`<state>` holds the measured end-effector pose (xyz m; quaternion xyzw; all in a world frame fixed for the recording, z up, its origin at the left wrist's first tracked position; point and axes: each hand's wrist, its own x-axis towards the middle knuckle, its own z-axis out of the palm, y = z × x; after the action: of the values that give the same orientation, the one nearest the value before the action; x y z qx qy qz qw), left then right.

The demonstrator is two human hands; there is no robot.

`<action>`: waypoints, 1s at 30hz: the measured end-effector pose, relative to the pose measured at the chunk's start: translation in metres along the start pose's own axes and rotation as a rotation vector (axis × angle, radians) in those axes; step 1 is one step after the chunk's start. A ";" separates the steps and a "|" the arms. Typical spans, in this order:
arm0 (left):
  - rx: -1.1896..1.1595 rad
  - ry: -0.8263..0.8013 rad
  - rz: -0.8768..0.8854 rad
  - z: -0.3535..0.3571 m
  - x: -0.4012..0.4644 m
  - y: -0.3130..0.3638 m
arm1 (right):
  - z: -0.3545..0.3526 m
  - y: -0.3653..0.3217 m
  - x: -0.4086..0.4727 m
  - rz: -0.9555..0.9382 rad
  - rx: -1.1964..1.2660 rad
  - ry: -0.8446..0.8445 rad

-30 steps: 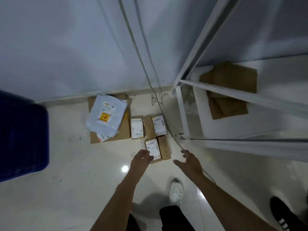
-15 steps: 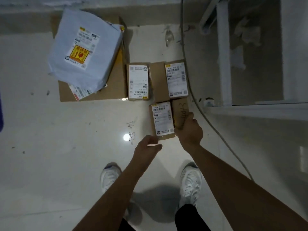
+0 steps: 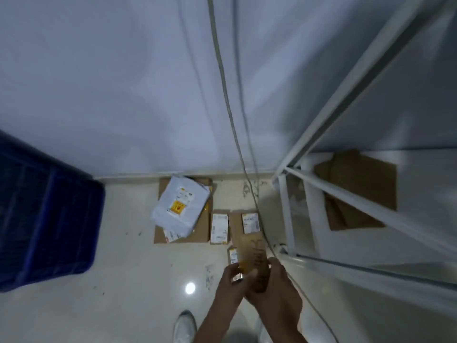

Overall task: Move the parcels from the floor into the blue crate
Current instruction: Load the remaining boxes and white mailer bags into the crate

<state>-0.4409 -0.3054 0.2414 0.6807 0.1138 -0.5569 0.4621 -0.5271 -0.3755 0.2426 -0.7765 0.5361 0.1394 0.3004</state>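
Note:
A small brown cardboard parcel (image 3: 252, 253) with a white label and handwriting is lifted off the floor, tilted. My left hand (image 3: 231, 276) grips its near left corner and my right hand (image 3: 277, 283) grips its near right side. On the floor behind it lie two small labelled boxes (image 3: 219, 228) (image 3: 250, 222), and a white mailer bag (image 3: 180, 206) on top of a flat brown parcel (image 3: 202, 229). The blue crate (image 3: 47, 226) stands at the left, its inside hidden.
A white metal shelf frame (image 3: 286, 214) stands at the right with flattened cardboard (image 3: 358, 184) on its low shelf. A cable (image 3: 237, 144) hangs down the wall and trails over the floor past my right arm. My white shoe (image 3: 184, 326) is below.
Both hands have closed on the small brown parcel and raised it off the floor. The head has lifted, so the wall and blue crate are back in view.

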 end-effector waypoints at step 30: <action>-0.302 0.259 0.660 -0.494 -0.547 0.119 | -0.132 -0.487 -0.468 -0.637 0.780 -0.620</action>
<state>-0.2318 0.1999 0.7495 0.6699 0.0269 -0.2645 0.6932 -0.2754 0.0125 0.7524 -0.6544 0.1754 0.0554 0.7334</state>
